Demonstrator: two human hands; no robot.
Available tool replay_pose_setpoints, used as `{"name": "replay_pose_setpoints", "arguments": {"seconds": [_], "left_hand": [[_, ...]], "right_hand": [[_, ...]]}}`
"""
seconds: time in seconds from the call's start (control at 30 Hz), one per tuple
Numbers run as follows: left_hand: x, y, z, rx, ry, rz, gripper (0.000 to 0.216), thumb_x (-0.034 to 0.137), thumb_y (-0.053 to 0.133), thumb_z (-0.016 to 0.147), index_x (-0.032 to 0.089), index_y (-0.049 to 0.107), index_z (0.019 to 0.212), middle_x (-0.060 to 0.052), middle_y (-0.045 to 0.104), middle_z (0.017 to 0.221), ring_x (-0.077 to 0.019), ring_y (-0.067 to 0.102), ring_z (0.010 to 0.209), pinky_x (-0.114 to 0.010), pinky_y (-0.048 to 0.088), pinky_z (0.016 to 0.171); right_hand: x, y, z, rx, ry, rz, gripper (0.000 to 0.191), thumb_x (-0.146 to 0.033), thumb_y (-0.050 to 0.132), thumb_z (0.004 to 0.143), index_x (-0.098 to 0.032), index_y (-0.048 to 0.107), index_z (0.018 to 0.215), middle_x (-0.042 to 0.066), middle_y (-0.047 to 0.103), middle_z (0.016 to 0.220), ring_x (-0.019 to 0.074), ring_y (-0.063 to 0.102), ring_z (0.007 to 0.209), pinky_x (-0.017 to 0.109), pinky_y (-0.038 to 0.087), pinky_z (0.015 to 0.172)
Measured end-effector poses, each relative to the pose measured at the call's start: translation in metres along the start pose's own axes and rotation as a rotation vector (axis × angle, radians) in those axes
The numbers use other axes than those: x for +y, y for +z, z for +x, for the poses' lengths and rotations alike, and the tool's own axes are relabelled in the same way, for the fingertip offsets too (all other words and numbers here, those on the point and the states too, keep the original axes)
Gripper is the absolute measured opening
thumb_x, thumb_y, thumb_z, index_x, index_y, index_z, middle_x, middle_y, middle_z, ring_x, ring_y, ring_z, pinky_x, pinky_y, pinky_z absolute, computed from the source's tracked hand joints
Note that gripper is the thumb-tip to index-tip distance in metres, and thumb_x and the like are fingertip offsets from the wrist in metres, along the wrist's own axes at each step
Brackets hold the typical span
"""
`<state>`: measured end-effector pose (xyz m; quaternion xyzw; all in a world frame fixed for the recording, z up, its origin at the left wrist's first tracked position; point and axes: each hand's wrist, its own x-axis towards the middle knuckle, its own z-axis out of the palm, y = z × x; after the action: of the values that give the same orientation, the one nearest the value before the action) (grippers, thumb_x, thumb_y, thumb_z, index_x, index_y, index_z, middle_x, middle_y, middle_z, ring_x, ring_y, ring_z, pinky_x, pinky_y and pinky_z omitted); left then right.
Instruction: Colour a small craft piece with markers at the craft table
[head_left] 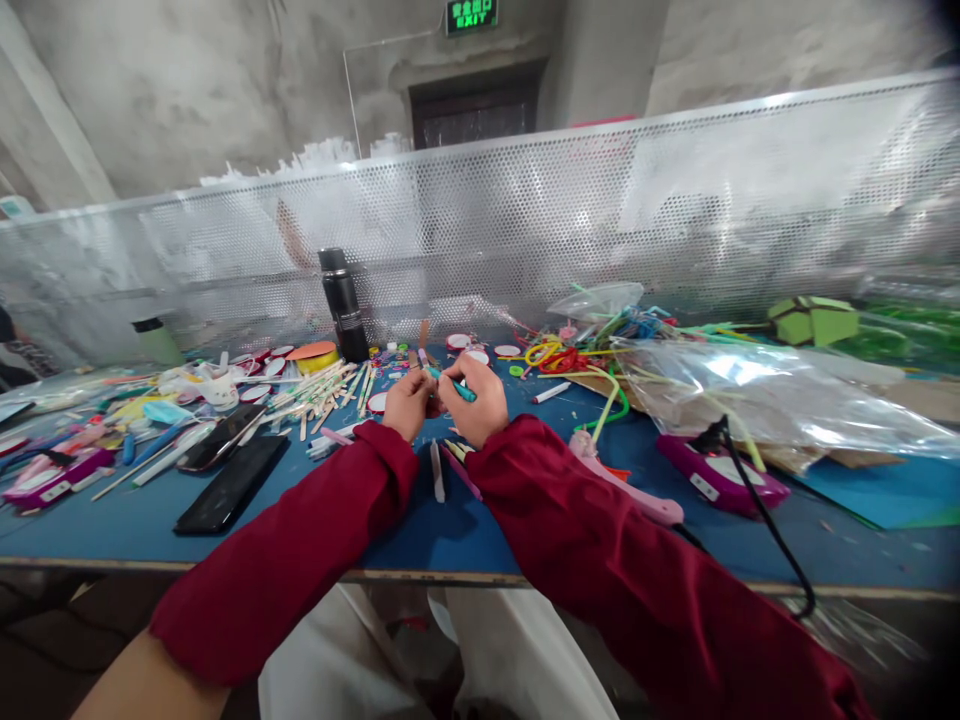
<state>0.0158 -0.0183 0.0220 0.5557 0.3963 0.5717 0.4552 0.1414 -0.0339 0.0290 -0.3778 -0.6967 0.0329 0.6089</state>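
Note:
My left hand (407, 403) and my right hand (477, 402) meet above the blue table, fingertips close together. A teal marker (464, 392) sticks out from the curled fingers of my right hand. My left fingers are pinched closed; a thin pale pinkish stick (422, 356) shows just above them, but whether they grip it is unclear. Below the hands lie a whitish flat stick (437, 472) and a purple-pink stick (462, 472). Pale craft sticks (330, 390) are heaped left of my left hand. A white marker (551, 392) rests to the right.
A black bottle (344, 308) stands at the back before a perforated metal screen (517, 230). Two phones, the nearer one black (232, 485), lie left. A pink glue gun (630, 487), a purple device (720, 475) with a black cable, and clear plastic (787, 390) occupy the right.

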Motion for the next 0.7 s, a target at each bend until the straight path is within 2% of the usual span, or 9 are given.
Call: {"name": "replay_pose_setpoints", "arguments": {"seconds": [0.5,0.7], "left_hand": [[-0.0037,-0.0005,0.0014,-0.014,0.062,-0.023,0.028,0.031,0.063,0.077,0.019,0.040,0.066,0.008,0.043,0.050,-0.0073,0.048,0.042,-0.018,0.033,0.042],[-0.0057,-0.0003,0.0020,-0.021,0.057,-0.004,0.027,0.032,0.063,0.077,0.019,0.042,0.067,0.007,0.043,0.050,-0.0075,0.047,0.042,-0.019,0.036,0.043]], "right_hand": [[-0.0029,-0.0008,-0.0003,0.001,0.017,-0.009,0.012,-0.026,0.054,0.082,-0.024,0.051,0.070,-0.001,0.059,0.072,0.0163,0.055,0.074,0.029,0.044,0.071],[-0.0023,-0.0001,-0.0009,-0.005,0.003,0.001,0.012,-0.026,0.054,0.083,-0.024,0.051,0.071,-0.001,0.059,0.073,0.0159,0.055,0.074,0.028,0.043,0.071]]}}
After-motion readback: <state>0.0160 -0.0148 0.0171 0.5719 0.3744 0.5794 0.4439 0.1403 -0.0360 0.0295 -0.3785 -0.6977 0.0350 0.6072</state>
